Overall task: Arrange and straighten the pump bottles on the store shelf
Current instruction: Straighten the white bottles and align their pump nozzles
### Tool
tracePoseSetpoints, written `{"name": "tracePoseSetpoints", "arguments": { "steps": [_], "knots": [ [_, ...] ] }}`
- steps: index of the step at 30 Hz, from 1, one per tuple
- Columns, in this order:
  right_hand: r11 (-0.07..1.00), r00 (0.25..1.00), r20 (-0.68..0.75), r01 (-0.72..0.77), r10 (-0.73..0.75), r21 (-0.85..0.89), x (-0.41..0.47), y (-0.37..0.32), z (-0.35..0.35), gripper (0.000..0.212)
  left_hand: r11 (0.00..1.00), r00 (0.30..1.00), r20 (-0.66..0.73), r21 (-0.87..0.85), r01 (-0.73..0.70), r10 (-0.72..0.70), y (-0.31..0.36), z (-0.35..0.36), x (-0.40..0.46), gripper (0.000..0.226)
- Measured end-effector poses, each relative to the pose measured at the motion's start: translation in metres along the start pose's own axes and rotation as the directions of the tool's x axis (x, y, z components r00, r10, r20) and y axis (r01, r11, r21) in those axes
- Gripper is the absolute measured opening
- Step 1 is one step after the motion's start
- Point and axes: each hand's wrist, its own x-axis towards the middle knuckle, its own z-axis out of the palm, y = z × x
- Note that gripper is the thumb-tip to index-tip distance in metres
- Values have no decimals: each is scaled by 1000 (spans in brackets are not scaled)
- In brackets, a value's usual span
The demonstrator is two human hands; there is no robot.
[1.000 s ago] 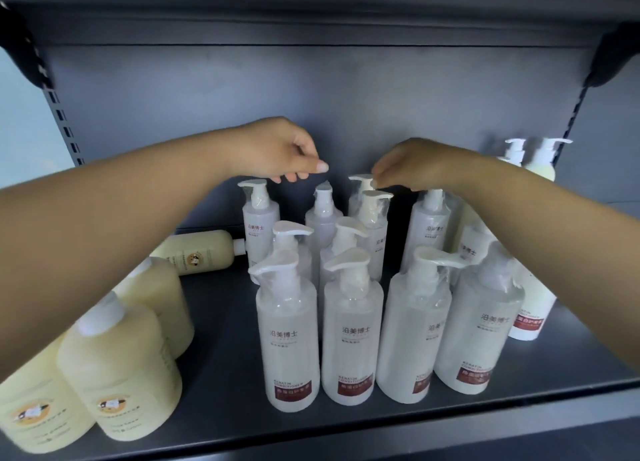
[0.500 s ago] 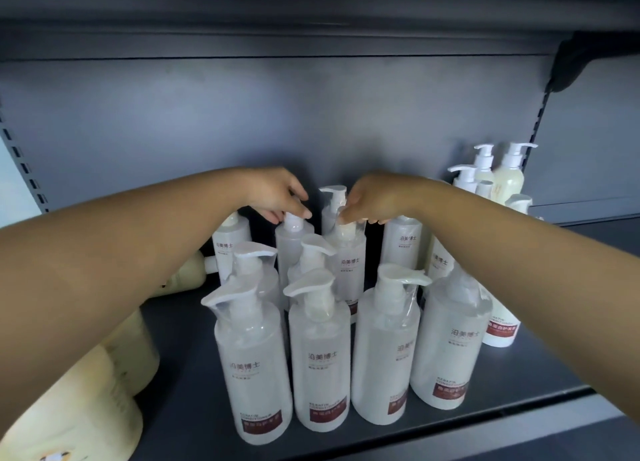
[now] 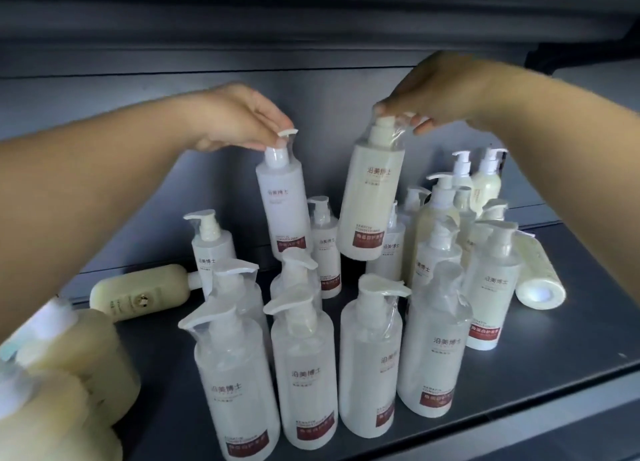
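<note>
My left hand [image 3: 239, 118] pinches the pump head of a clear white pump bottle [image 3: 284, 204] and holds it in the air above the cluster. My right hand [image 3: 436, 90] grips the pump top of a cream-white bottle [image 3: 372, 197] with a dark red label, also lifted and tilted slightly. Below them several matching white pump bottles [image 3: 301, 384] stand crowded on the dark grey shelf [image 3: 554, 350], their pumps facing different ways.
A yellowish bottle [image 3: 142, 296] lies on its side at the left. Big cream bottles [image 3: 65, 384] fill the near left corner. Another bottle [image 3: 536, 273] lies toppled at the right, by cream pump bottles [image 3: 485, 180] at the back. The shelf's back wall is close behind.
Both hands have closed on pump tops at the back of the cluster and lifted one bottle each clear of the shelf. The camera has shifted, revealing the toppled bottle at the right.
</note>
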Motion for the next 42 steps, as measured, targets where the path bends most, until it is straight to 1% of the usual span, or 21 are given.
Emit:
{"name": "tracePoseSetpoints", "arguments": {
  "steps": [2, 5, 8, 12, 16, 20, 21, 23, 26, 29, 32, 35, 39, 42],
  "knots": [
    [997, 999, -38, -13, 16, 75, -2, 3, -8, 25, 999, 999, -19, -10, -33, 33, 11, -4, -2, 22],
    [985, 996, -39, -71, 78, 157, -6, 7, -11, 28, 997, 997, -18, -23, -75, 75, 26, -2, -5, 30],
    [973, 994, 7, -106, 107, 203, -12, 14, -8, 21, 994, 995, 15, -35, -102, 103, 37, 9, -10, 30],
    [970, 987, 86, -149, 134, 193, -17, 27, 0, 27, 994, 993, 58, -31, -104, 106, 43, 34, -19, 29],
    [975, 973, 207, -142, 105, 169, -19, 39, 9, 20, 999, 997, 60, 4, -38, 38, 42, 58, -28, 30],
    [986, 954, 298, -81, 35, 144, -19, 56, 21, 25, 997, 997, 67, 73, 32, -37, 44, 78, -35, 20],
    [989, 949, 314, -60, 15, 133, -19, 59, 26, 27, 994, 997, 61, 93, 51, -57, 45, 82, -36, 20],
    [993, 936, 351, -25, -17, 115, -20, 66, 36, 28, 988, 992, 63, 124, 97, -105, 46, 89, -37, 24],
    [994, 917, 392, 36, -75, 105, -23, 75, 50, 23, 960, 981, 72, 230, 157, -178, 46, 98, -42, 28],
    [992, 905, 407, 112, -124, 54, -28, 81, 59, 29, 932, 969, 42, 285, 222, -244, 46, 108, -49, 35],
    [987, 894, 421, 154, -155, 38, -33, 80, 62, 32, 894, 950, 74, 367, 256, -302, 41, 115, -54, 40],
    [985, 882, 441, 169, -168, 36, -33, 79, 62, 35, 891, 939, 83, 354, 285, -334, 33, 116, -57, 40],
    [986, 878, 451, 157, -162, 48, -36, 78, 60, 29, 900, 932, 94, 311, 307, -350, 29, 114, -57, 34],
    [988, 871, 467, 131, -154, 81, -40, 78, 56, 25, 910, 938, 112, 305, 283, -329, 30, 115, -56, 27]
  ]
}}
